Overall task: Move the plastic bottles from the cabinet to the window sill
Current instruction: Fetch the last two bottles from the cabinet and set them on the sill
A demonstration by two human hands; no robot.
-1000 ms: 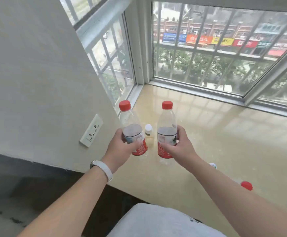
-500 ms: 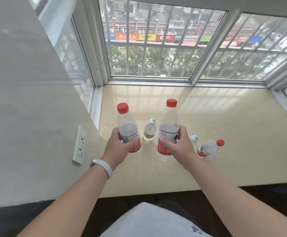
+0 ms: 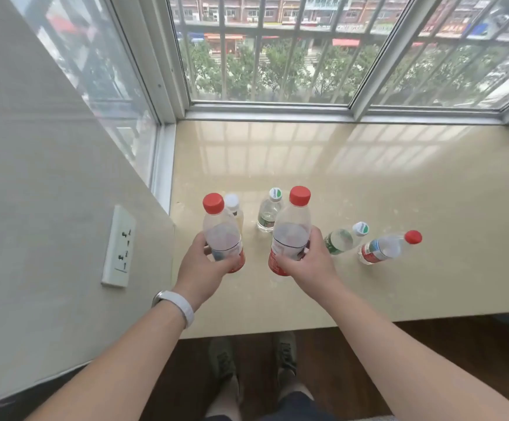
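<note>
My left hand (image 3: 200, 268) grips a clear bottle with a red cap and red label (image 3: 220, 229), upright above the beige window sill (image 3: 368, 183). My right hand (image 3: 306, 262) grips a second red-capped bottle (image 3: 292, 226), also upright. Behind them on the sill stand a small white-capped bottle (image 3: 235, 208) and a small green-labelled bottle (image 3: 270, 212). To the right, another green-labelled bottle (image 3: 344, 238) and a red-capped bottle (image 3: 387, 247) stand on the sill. The cabinet is out of view.
A wall with a white power socket (image 3: 118, 247) rises on the left. Barred windows (image 3: 277, 56) close the sill at the back and left. Dark wooden floor (image 3: 399, 360) and my shoes lie below the sill's front edge.
The view has tilted down and turned right, showing more of the sill and the floor. Both hands still hold their bottles; a white-capped bottle and two bottles on the right came into view.
</note>
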